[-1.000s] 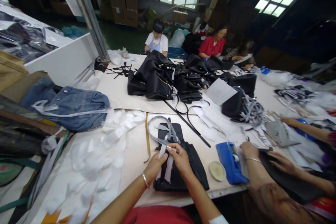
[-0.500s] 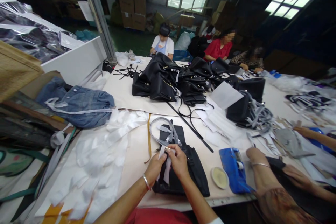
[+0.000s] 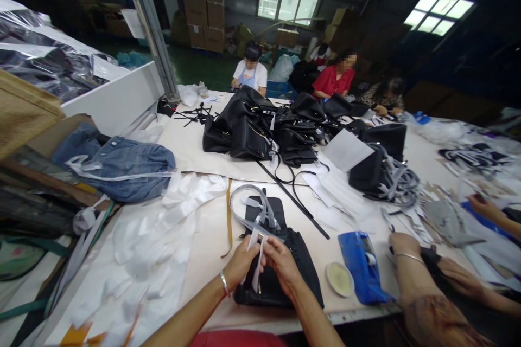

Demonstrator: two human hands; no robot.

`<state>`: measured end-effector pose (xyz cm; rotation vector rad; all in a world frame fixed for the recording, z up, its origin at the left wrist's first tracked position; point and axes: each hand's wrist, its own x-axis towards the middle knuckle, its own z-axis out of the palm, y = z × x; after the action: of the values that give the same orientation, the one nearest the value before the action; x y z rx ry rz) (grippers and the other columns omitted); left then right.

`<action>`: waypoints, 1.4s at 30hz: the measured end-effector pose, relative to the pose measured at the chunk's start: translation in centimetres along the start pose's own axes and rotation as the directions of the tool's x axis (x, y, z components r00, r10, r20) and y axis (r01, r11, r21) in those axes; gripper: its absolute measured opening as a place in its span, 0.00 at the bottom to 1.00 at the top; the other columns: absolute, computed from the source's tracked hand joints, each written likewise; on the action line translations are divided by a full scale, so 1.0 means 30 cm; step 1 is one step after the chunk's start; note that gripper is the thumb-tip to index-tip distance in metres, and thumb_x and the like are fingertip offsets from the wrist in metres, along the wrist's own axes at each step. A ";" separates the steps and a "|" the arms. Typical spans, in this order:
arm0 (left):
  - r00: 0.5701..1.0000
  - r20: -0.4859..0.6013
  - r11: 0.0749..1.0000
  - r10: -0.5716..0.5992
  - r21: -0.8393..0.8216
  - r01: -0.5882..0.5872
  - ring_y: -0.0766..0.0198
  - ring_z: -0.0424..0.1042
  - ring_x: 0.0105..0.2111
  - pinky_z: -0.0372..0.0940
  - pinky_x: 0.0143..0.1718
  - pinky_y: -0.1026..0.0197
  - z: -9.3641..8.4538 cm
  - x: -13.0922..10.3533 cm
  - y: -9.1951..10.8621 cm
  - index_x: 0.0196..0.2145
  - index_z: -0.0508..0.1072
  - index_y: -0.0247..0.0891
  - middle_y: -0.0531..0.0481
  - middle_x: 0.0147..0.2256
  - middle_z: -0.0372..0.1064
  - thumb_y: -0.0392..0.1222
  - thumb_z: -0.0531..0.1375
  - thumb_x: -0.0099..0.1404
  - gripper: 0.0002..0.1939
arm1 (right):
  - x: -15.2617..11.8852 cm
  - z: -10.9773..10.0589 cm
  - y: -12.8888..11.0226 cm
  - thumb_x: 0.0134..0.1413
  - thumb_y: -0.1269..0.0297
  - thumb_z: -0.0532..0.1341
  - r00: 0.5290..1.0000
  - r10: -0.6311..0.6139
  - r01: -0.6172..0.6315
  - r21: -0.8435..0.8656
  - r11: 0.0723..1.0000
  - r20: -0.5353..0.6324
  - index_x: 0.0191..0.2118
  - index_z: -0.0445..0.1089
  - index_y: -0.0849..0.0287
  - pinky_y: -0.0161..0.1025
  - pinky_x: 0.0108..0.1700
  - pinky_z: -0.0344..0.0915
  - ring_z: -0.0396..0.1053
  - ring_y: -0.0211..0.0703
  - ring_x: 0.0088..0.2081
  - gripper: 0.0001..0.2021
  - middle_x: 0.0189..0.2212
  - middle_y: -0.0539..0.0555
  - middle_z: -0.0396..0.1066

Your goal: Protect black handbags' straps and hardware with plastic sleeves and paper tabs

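A black bag (image 3: 303, 265) lies flat on the table in front of me, its flap pointing away. Its handle (image 3: 240, 200), wrapped in clear plastic, loops up over the flap. My left hand (image 3: 241, 264) is closed, thumb on top, pinching a thin white strip (image 3: 255, 276) at the handle's near end, by a small metal fitting (image 3: 260, 237). From the other side my right hand (image 3: 281, 261) has its fingers bent together against the same strip. What lies under the fingertips is partly hidden.
Right of the bag sit a round pale dish (image 3: 340, 280) and a blue tape dispenser (image 3: 362, 265). A co-worker's arm (image 3: 409, 265) is beyond them. Black bags (image 3: 248, 135) are piled farther back. White wrapping sheets (image 3: 142, 249) and a denim bag (image 3: 122, 165) lie left.
My right hand has shifted slightly down and turned, its fingers now lower along the strip. More of the white strip and the metal fitting show above my left thumb. The bag stays put.
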<state>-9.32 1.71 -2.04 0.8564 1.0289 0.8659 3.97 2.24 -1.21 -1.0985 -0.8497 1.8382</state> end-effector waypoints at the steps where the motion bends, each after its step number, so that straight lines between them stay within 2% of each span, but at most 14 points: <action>1: 1.000 0.022 1.000 0.006 0.026 -0.007 0.67 0.66 0.19 0.60 0.20 0.66 -0.004 0.003 0.010 0.46 0.62 0.37 0.54 0.23 0.66 0.55 0.52 0.62 0.21 | 0.005 -0.008 -0.003 0.47 0.51 0.64 1.000 -0.008 0.008 -0.024 1.000 -0.001 0.40 0.69 0.59 0.39 0.26 0.64 0.62 0.37 0.20 0.19 0.21 0.47 0.65; 8: 0.988 0.089 0.960 0.129 0.238 -0.147 0.66 0.68 0.21 0.61 0.24 0.64 -0.008 -0.006 0.051 0.45 0.66 0.38 0.52 0.25 0.68 0.53 0.47 0.65 0.19 | 0.012 -0.036 -0.015 0.48 0.56 0.62 0.962 -0.232 0.164 -0.370 0.914 -0.146 0.32 0.71 0.61 0.38 0.39 0.62 0.66 0.41 0.32 0.12 0.28 0.51 0.70; 11: 0.990 0.028 0.969 0.135 0.205 -0.138 0.63 0.70 0.28 0.64 0.30 0.62 0.012 -0.030 0.019 0.47 0.65 0.38 0.49 0.32 0.70 0.51 0.47 0.66 0.19 | 0.009 -0.020 0.000 0.50 0.58 0.60 0.941 -0.263 0.146 -0.446 0.883 -0.212 0.32 0.70 0.60 0.36 0.35 0.61 0.65 0.40 0.29 0.10 0.25 0.50 0.69; 14: 0.967 -0.079 0.944 0.243 0.249 -0.217 0.60 0.69 0.37 0.63 0.37 0.60 0.035 -0.050 -0.020 0.51 0.64 0.40 0.46 0.42 0.68 0.48 0.53 0.63 0.19 | 0.010 -0.006 0.020 0.49 0.58 0.60 0.923 -0.279 0.125 -0.476 0.870 -0.266 0.30 0.70 0.60 0.35 0.33 0.61 0.64 0.39 0.28 0.10 0.25 0.49 0.68; 17: 0.935 -0.166 0.908 0.313 0.341 -0.243 0.62 0.67 0.33 0.61 0.36 0.61 0.048 -0.051 -0.046 0.50 0.65 0.39 0.47 0.40 0.69 0.46 0.53 0.63 0.18 | 0.011 -0.004 0.029 0.48 0.55 0.61 0.931 -0.248 0.113 -0.433 0.894 -0.269 0.30 0.68 0.60 0.34 0.30 0.61 0.64 0.39 0.27 0.12 0.25 0.50 0.68; 19: 0.942 -0.178 0.912 0.284 0.354 -0.208 0.65 0.64 0.25 0.59 0.29 0.63 0.047 -0.044 -0.053 0.46 0.67 0.38 0.50 0.31 0.68 0.47 0.49 0.65 0.16 | 0.009 -0.013 0.026 0.48 0.54 0.61 0.956 -0.192 0.092 -0.390 0.916 -0.224 0.31 0.67 0.61 0.34 0.28 0.62 0.65 0.39 0.26 0.13 0.24 0.50 0.68; 22: 0.967 -0.117 0.941 0.225 0.283 -0.185 0.69 0.60 0.20 0.56 0.23 0.65 0.032 -0.030 -0.056 0.40 0.68 0.36 0.54 0.24 0.64 0.49 0.48 0.66 0.17 | 0.005 -0.037 0.009 0.48 0.52 0.61 0.983 -0.134 0.076 -0.378 0.922 -0.128 0.36 0.67 0.61 0.34 0.27 0.63 0.65 0.39 0.24 0.16 0.25 0.51 0.68; 25: 0.991 -0.031 0.979 0.131 0.165 -0.124 0.71 0.58 0.18 0.52 0.18 0.68 0.008 -0.017 -0.061 0.39 0.68 0.35 0.54 0.24 0.64 0.53 0.48 0.65 0.19 | 0.001 -0.055 -0.007 0.49 0.51 0.61 0.984 -0.146 0.084 -0.464 0.882 -0.100 0.39 0.67 0.60 0.34 0.25 0.62 0.64 0.37 0.22 0.18 0.26 0.51 0.69; 28: 0.998 0.035 0.995 0.047 0.092 -0.050 0.72 0.58 0.16 0.50 0.15 0.69 -0.013 -0.007 -0.064 0.42 0.67 0.35 0.54 0.24 0.64 0.55 0.48 0.64 0.21 | -0.005 -0.061 -0.016 0.50 0.50 0.60 0.976 -0.182 0.084 -0.565 0.821 -0.120 0.34 0.67 0.60 0.33 0.23 0.61 0.62 0.36 0.20 0.16 0.23 0.50 0.68; 32: 0.993 0.114 0.996 0.032 0.083 -0.042 0.70 0.64 0.19 0.56 0.18 0.68 -0.006 -0.017 -0.048 0.44 0.67 0.35 0.51 0.26 0.68 0.54 0.48 0.64 0.21 | -0.011 -0.060 -0.029 0.49 0.48 0.59 0.964 -0.196 0.036 -0.644 0.764 -0.179 0.27 0.64 0.59 0.32 0.20 0.57 0.60 0.35 0.17 0.17 0.19 0.47 0.65; 34: 0.993 0.079 0.990 0.082 0.110 -0.091 0.67 0.68 0.23 0.60 0.21 0.67 0.017 -0.030 -0.039 0.46 0.67 0.36 0.50 0.30 0.69 0.52 0.49 0.65 0.20 | -0.011 -0.055 -0.036 0.49 0.48 0.58 0.953 -0.217 0.007 -0.696 0.718 -0.213 0.25 0.63 0.58 0.32 0.21 0.56 0.60 0.36 0.18 0.17 0.18 0.46 0.65; 39: 0.961 -0.184 0.969 0.208 0.175 -0.176 0.65 0.70 0.28 0.63 0.26 0.65 0.066 -0.042 -0.040 0.42 0.67 0.37 0.49 0.33 0.69 0.49 0.52 0.63 0.15 | -0.005 -0.016 -0.031 0.51 0.50 0.58 0.872 -0.397 -0.029 -0.839 0.543 -0.287 0.23 0.61 0.58 0.34 0.26 0.55 0.63 0.39 0.23 0.17 0.18 0.47 0.65; 40: 0.953 -0.219 0.969 0.211 0.171 -0.176 0.65 0.69 0.27 0.62 0.25 0.66 0.066 -0.037 -0.043 0.40 0.67 0.36 0.50 0.31 0.69 0.49 0.52 0.63 0.14 | -0.006 -0.008 -0.024 0.51 0.50 0.58 0.860 -0.410 -0.030 -0.830 0.556 -0.305 0.24 0.61 0.58 0.34 0.27 0.55 0.63 0.39 0.23 0.16 0.19 0.48 0.65; 42: 0.948 -0.248 0.975 0.200 0.145 -0.167 0.66 0.68 0.23 0.60 0.21 0.66 0.056 -0.025 -0.049 0.36 0.66 0.36 0.52 0.27 0.68 0.49 0.53 0.63 0.12 | -0.009 0.002 -0.007 0.51 0.49 0.58 0.870 -0.366 0.004 -0.740 0.673 -0.329 0.27 0.62 0.58 0.34 0.26 0.57 0.63 0.38 0.22 0.16 0.20 0.48 0.66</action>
<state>-7.66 0.15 -2.64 0.9700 1.2562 1.1049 4.05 2.07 -0.90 -1.7617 -1.3873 0.9600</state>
